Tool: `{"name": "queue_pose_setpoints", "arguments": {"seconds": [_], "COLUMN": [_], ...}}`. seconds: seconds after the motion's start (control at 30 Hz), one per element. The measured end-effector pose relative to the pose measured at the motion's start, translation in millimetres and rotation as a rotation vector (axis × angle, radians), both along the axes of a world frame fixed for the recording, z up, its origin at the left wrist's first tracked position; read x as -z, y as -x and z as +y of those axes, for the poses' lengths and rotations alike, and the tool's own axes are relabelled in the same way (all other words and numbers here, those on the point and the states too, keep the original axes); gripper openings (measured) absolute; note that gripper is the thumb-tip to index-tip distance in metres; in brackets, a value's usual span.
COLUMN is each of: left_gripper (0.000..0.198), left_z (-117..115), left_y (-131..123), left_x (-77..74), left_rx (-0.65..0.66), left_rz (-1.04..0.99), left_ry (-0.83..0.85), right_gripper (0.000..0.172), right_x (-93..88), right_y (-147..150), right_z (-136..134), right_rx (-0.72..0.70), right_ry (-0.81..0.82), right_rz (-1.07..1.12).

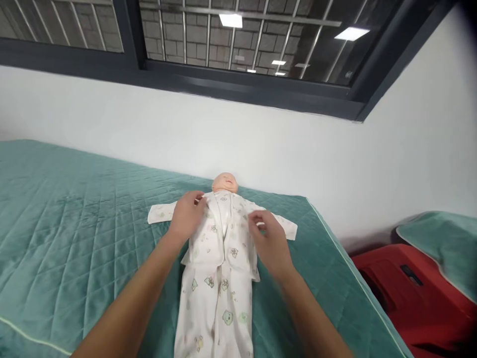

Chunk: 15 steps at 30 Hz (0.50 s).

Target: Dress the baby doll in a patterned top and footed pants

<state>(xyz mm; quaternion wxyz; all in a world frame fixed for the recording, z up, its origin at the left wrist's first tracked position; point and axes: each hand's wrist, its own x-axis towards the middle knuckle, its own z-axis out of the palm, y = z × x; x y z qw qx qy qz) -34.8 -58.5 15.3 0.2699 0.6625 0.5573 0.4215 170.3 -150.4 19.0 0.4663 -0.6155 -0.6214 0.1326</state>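
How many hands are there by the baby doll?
2. The left hand lies on the white top near the doll's head; the right hand is over the top's other side, by the sleeve. No others show.

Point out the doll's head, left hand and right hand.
doll's head [225, 183]: head view, forehead.
left hand [186, 216]: head view, back of the hand.
right hand [272, 244]: head view, back of the hand.

One doll [225, 183]; two hands on it, left hand [186, 216] and right hand [270, 243]; one green quilt [74, 209] under the doll; one red box [410, 288] right of the doll
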Motion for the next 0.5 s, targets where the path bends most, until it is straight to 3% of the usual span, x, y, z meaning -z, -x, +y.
{"name": "queue_pose_setpoints", "arguments": {"seconds": [0.07,0.13,0.2,0.27,0.4,0.5], "left_gripper": [0.026,0.027,0.029,0.029,0.026,0.023], "left_z": [22,36,43,49,58,60], "left_y": [-13,-23,-30,-34,-37,-41], "left_x": [-11.1,-23.2,-31.6,-32.3,-14.9,-4.0], "left_rx": [0.078,0.177,0.271,0.303,0.164,0.195], "left_rz": [-0.082,-0.291,-0.551,-0.676,-0.441,-0.214], "left_ry": [0.137,0.234,0.231,0.179,0.175,0.152], "right_gripper": [0.013,0.012,0.016,0.02,0.022,0.026], "right_x": [-6.7,-9.1,-8.0,-4.8,1.8,4.2], "right_y": [9,18,26,29,25,19], "right_z": [42,76,97,104,97,95], "right_rx": [0.037,0.065,0.096,0.129,0.187,0.173], "right_ry": [0.043,0.097,0.129,0.143,0.186,0.213], "right_rz": [0.014,-0.002,-0.038,-0.082,-0.098,-0.041]}}
